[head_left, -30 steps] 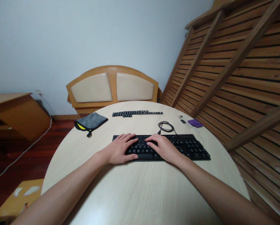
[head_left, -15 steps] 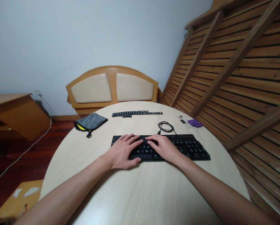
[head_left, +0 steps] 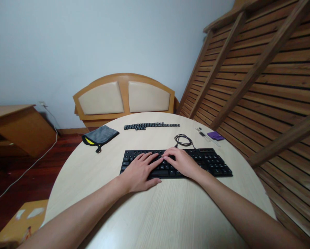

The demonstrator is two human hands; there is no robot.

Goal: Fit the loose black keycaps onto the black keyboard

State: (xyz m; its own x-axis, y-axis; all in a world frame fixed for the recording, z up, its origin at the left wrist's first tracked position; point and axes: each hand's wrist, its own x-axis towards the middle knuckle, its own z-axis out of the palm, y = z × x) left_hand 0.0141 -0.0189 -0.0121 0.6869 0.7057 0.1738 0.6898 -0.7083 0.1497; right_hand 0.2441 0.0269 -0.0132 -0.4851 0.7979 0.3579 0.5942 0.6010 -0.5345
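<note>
A black keyboard (head_left: pixel 212 166) lies on the round pale table (head_left: pixel 170 211) in front of me. My left hand (head_left: pixel 140 171) is open, its spread fingers resting over the left half of the keys and its thumb at the front edge. My right hand (head_left: pixel 183 162) is over the middle keys, thumb and index fingertip drawn together in a pinch beside the left index fingertip. Whatever may be between those tips is too small to make out. Behind the keyboard is its coiled black cable (head_left: pixel 183 140).
Several loose black keycaps (head_left: pixel 152 125) lie in rows at the table's far side. At left lies a grey cloth (head_left: pixel 103 134) with a yellow underside. A purple cloth (head_left: pixel 215 135) and small tools (head_left: pixel 203 134) lie at right. A slatted wooden frame (head_left: pixel 261 83) leans beside the table.
My left hand has slid right and slightly toward me, uncovering keys at the keyboard's left end. Its index fingertip now meets my right fingertips. The right hand has barely moved.
</note>
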